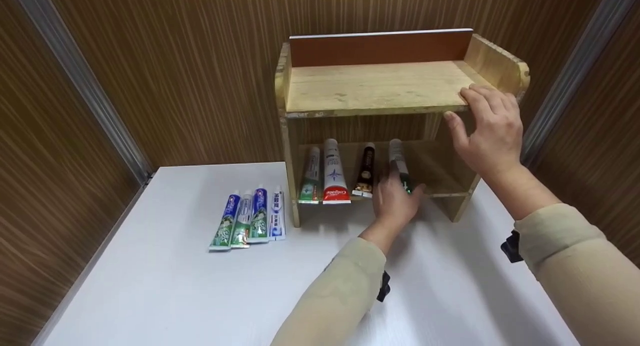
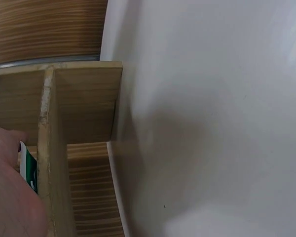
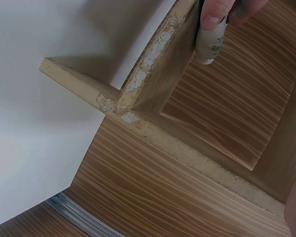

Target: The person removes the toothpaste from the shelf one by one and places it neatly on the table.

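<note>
In the head view my left hand (image 1: 397, 198) grips a white and green toothpaste tube (image 1: 396, 153), which leans back on the lower board of a small wooden shelf (image 1: 370, 88). The right wrist view shows a thumb (image 3: 218, 12) against the white tube (image 3: 209, 44). From the left wrist, only the tube's green end (image 2: 30, 170) shows beside the hand. My right hand (image 1: 492, 128) holds the top board near its right front corner, fingers above and thumb below the edge. To the left on the lower board lie a dark tube (image 1: 366, 171), a red-and-white Colgate tube (image 1: 334, 171) and a green-ended tube (image 1: 311, 176).
Several toothpaste tubes (image 1: 247, 218) lie side by side on the white table (image 1: 200, 296), left of the shelf. Wood-grain walls (image 1: 200, 76) stand behind and at both sides. The shelf's right side panel (image 1: 462, 206) reaches the table.
</note>
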A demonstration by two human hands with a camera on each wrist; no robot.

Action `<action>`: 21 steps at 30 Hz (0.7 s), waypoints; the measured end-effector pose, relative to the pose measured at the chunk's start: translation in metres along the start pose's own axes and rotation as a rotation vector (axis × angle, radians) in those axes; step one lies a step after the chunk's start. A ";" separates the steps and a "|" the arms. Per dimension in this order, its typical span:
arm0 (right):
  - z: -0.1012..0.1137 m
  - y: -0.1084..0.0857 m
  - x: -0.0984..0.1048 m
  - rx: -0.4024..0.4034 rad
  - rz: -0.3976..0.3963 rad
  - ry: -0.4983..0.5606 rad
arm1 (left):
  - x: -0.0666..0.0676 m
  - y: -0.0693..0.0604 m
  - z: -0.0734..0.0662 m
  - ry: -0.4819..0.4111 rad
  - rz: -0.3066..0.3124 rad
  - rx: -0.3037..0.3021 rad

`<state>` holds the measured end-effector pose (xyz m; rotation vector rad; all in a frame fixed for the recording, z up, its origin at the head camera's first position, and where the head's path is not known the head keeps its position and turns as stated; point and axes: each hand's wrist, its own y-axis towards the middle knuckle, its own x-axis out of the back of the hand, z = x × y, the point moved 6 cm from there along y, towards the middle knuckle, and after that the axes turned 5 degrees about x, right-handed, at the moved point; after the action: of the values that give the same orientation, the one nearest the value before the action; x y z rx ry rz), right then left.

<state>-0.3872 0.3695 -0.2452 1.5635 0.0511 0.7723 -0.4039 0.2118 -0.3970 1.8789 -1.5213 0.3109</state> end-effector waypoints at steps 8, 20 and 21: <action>0.001 -0.001 -0.001 0.014 -0.003 -0.009 | 0.001 -0.001 0.001 -0.002 0.004 0.003; -0.001 -0.003 0.002 0.004 -0.051 0.023 | 0.000 -0.003 0.000 0.018 -0.012 -0.005; -0.002 -0.003 0.002 0.003 -0.051 0.022 | 0.000 -0.003 -0.001 0.016 -0.009 -0.004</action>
<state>-0.3852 0.3726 -0.2470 1.5510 0.1082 0.7499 -0.4009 0.2126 -0.3980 1.8756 -1.5012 0.3184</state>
